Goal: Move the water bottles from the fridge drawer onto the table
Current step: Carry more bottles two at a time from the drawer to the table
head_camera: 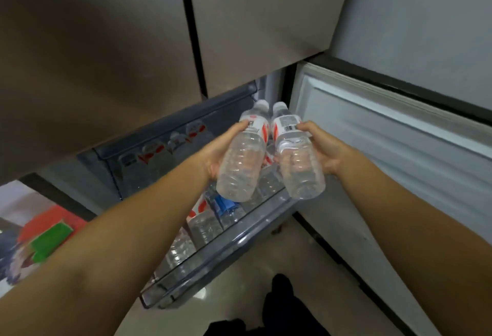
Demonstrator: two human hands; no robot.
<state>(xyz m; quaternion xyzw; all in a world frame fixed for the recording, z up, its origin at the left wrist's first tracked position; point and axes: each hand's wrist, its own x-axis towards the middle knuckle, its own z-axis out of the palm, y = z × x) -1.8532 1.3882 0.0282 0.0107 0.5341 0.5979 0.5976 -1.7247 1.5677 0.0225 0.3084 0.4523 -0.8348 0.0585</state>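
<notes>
With your left hand [217, 153] and right hand [323, 149] each wrapped round a water bottle [241, 161] above the open fridge drawer [226, 250], you are mid-transfer; next, carry both to the desk, out of view.

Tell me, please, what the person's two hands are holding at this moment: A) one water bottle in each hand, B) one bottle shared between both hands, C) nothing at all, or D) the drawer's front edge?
A: the left hand grips one water bottle and the right hand grips another bottle, both above the open fridge drawer.
</notes>
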